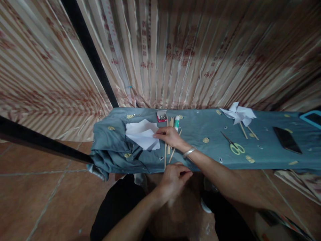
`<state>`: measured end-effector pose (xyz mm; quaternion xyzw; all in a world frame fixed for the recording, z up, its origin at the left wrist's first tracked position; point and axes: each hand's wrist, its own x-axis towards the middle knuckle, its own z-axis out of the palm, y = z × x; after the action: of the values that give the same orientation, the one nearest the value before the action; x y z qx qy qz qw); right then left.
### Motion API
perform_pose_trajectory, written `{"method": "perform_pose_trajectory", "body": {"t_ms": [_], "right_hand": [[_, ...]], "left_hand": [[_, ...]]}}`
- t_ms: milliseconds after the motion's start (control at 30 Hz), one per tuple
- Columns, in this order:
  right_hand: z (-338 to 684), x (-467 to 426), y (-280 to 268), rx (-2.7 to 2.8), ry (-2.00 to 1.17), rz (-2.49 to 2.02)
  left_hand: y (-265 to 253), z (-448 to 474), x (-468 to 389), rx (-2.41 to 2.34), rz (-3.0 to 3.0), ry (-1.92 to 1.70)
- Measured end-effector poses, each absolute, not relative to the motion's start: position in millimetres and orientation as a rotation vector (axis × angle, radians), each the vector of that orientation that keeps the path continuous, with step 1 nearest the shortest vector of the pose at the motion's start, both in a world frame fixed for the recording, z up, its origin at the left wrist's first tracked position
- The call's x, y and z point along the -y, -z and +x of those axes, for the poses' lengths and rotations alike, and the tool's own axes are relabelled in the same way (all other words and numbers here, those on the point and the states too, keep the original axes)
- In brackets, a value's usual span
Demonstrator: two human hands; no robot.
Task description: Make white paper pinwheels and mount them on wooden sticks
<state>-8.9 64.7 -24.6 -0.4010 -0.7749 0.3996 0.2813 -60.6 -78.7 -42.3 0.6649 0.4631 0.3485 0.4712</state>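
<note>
My right hand, with a silver bracelet at the wrist, pinches the right corner of a white paper sheet. This sheet lies on top of a loose stack of white paper, its near part lifted a little. My left hand is held at the front edge of the cloth-covered bench, thumb and fingers pressed together; whether anything is between them cannot be made out. Several wooden sticks lie under and beside my right hand. Just beyond it are a glue stick and a small red box of metal pins.
Green-handled scissors lie to the right. Past them are white paper pinwheels on sticks, a black phone and a blue-framed device at the edge. A striped curtain hangs behind; a dark pole stands at left.
</note>
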Motion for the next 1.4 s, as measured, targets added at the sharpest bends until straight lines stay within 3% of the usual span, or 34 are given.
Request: {"method": "perform_pose_trajectory", "body": {"t_ms": [100, 233, 500, 700, 800, 900, 1133, 1400], "right_hand": [[-9.3, -66.9, 30.6, 1.989, -1.173, -1.058], [-8.1, -70.0, 24.9, 1.919, -1.057, -1.09], [29.8, -80.6, -27.9, 1.481, -1.107, -1.022], [111.7, -41.8, -51.2, 1.418, -0.654, -1.103], [154.1, -8.0, -39.0, 1.51, -0.314, -1.294], [181.5, 23.1, -13.0, 1.745, -0.174, -1.401], [197.1, 61.3, 27.9, 2.144, -0.274, -1.363], [213.4, 31.6, 20.6, 1.9, -0.381, -1.393]], "left_hand": [[43.0, -62.8, 79.3, -1.128, 1.626, -0.859], [46.9, -64.4, 77.1, -1.146, 1.626, -0.905], [48.5, -71.1, 63.0, -1.215, 1.698, -1.131], [50.5, -61.9, 53.2, -1.205, 1.744, -1.16], [54.3, -50.2, 48.0, -1.218, 1.809, -1.139], [59.5, -36.7, 42.0, -1.265, 1.928, -1.136], [68.7, -9.8, 21.6, -1.389, 2.29, -1.142], [74.0, -1.7, -1.3, -1.313, 2.407, -0.983]]}}
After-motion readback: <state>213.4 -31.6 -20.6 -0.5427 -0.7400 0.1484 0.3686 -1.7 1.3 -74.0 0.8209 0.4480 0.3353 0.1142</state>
